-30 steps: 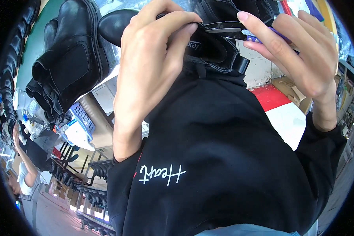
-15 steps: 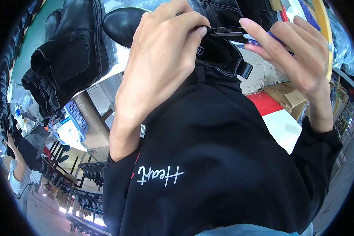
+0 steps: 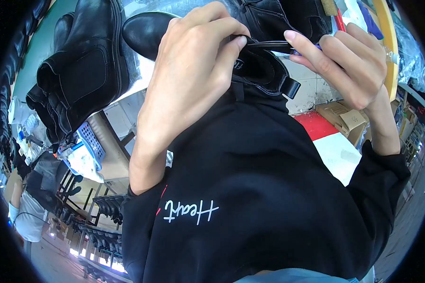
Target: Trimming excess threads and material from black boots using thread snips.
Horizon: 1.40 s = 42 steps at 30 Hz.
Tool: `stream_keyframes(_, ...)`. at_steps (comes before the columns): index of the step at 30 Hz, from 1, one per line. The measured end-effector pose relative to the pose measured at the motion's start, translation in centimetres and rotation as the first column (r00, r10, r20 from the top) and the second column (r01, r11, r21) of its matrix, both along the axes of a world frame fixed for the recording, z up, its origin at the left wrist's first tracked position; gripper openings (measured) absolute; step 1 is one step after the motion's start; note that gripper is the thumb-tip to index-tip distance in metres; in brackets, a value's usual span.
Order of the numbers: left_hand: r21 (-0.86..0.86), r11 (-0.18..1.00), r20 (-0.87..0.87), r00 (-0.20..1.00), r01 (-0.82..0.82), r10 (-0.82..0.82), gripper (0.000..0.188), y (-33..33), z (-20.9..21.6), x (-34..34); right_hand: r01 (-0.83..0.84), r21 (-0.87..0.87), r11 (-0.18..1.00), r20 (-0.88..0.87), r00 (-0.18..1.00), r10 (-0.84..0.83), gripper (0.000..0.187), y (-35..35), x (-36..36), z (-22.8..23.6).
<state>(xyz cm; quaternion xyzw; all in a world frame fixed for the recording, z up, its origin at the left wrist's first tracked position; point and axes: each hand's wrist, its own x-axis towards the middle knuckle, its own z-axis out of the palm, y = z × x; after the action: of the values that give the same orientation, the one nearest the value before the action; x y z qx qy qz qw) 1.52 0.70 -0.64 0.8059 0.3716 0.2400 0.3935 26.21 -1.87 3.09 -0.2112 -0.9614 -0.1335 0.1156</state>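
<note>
A black boot (image 3: 148, 32) lies across the table edge, its opening toward me and a black pull loop (image 3: 290, 88) at its heel end. My left hand (image 3: 193, 70) lies over it, thumb and fingertips pinching the edge of the opening. Fingers curled, my right hand (image 3: 347, 66) grips a small purple-handled tool (image 3: 319, 47), mostly hidden by the fingers. Between the two hands runs a thin dark strip (image 3: 269, 44) with a light edge; whether it belongs to the boot or the tool I cannot tell.
More black boots (image 3: 87, 70) stand at left and behind my hands. A blue basket (image 3: 92, 144) sits below the table edge. Cardboard boxes (image 3: 344, 118) lie on the right. At far left a person in a pale shirt (image 3: 30, 217) works near boot racks (image 3: 104, 236).
My right hand has moved slightly left, with its fingers now covering more of the purple-handled tool. My left hand keeps its pinch on the boot. The other person has shifted.
</note>
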Motion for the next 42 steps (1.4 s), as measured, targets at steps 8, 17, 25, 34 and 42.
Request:
stream_keyframes(8, 0.015, 1.000, -0.008, 1.000, -0.012, 0.012, 0.011, -0.1, -0.2, 0.0, 0.121, -0.070, 0.990, 0.087, 0.990, -0.114, 0.050, -1.0, 0.9, 0.9)
stream_keyframes(17, 0.024, 1.000, -0.023, 1.000, -0.017, 0.018, 0.012, -0.2, -0.1, 0.0, 0.078, -0.063, 0.995, 0.096, 0.993, -0.072, 0.049, -0.5, -0.2, 1.5)
stream_keyframes(25, 0.019, 1.000, -0.035, 0.999, -0.017, 0.018, 0.012, 0.0, 0.0, 0.1, 0.038, -0.050, 0.998, 0.125, 0.992, -0.031, 0.047, 0.0, -0.5, 1.8)
stream_keyframes(34, 0.094, 0.995, 0.010, 1.000, -0.029, 0.029, 0.011, -0.1, -1.2, -0.2, 0.008, -0.047, 0.999, 0.101, 0.995, -0.003, 0.046, -0.1, 0.2, 1.5)
stream_keyframes(42, 0.101, 0.995, 0.009, 1.000, -0.022, 0.022, 0.011, 0.0, -1.2, -0.2, 0.036, -0.058, 0.998, 0.081, 0.996, -0.031, 0.047, -0.1, 0.0, 1.5)
